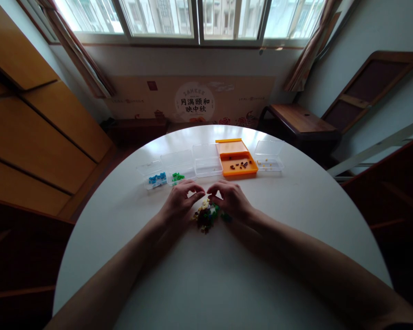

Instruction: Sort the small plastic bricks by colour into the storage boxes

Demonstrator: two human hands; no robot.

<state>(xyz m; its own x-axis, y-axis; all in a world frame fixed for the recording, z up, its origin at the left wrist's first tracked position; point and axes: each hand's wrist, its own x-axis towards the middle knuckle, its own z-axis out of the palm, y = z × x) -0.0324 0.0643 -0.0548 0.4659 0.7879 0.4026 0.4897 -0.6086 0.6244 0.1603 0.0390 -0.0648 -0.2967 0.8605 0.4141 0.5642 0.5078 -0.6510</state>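
Facing each other, left hand (184,197) and right hand (231,199) curl in close; whether either pinches anything, I can't tell. Just nearside, between them: a loose mixed heap of small pieces (203,220), the part left, I'd judge. Beyond both hands, blue pieces (157,178) and green pieces (177,177) already lie in clear boxes (176,160), dark pieces (244,164) in an orange case (240,173). White table (206,284) underneath, windows (158,18) far ahead!

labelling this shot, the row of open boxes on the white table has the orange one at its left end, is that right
Not the left end: the head view shows the orange box second from right, between two clear boxes on the white table.
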